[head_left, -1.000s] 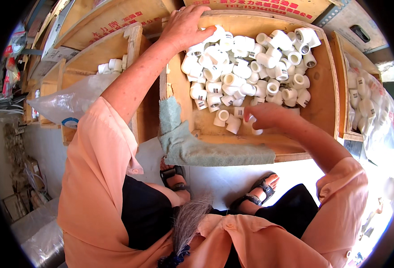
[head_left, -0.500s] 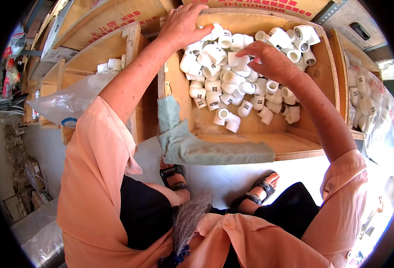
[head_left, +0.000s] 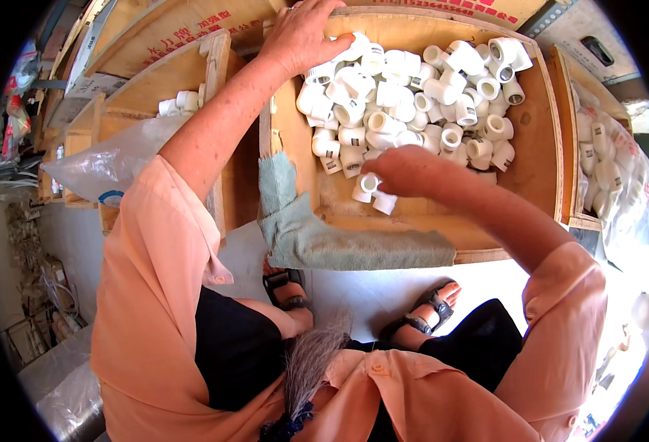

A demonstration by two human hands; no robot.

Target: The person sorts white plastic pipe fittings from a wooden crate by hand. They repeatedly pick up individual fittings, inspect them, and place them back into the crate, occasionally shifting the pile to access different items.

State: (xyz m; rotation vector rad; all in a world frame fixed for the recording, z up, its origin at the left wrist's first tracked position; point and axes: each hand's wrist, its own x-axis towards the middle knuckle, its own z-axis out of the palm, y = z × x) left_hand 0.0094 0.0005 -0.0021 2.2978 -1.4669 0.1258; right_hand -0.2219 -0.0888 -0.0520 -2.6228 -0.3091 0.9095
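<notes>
A wooden box (head_left: 527, 239) tilts toward me, holding a heap of white plastic pipe fittings (head_left: 394, 96), many of them elbows. My left hand (head_left: 306, 37) grips the box's far left corner; its thumb reaches inside over the fittings and the other fingers lie across the rim. Low over the front of the heap is my right hand (head_left: 405, 171), its fingers curled down and mostly hidden. Right beside its fingertips, a white elbow fitting (head_left: 367, 186) and another one lie on the box floor. Whether the hand holds a fitting cannot be seen.
Grey-green cloth (head_left: 339, 247) wraps the box's near left corner. Another wooden box (head_left: 137, 99) with white fittings and a clear plastic bag (head_left: 122, 158) stands on the left. At right is a bag of white fittings (head_left: 604, 166). My sandalled feet (head_left: 428, 313) are below.
My right hand has come from the middle of the heap toward me and to the left, now lower over its front. Fittings in the right part have shifted. The left hand stays on the corner.
</notes>
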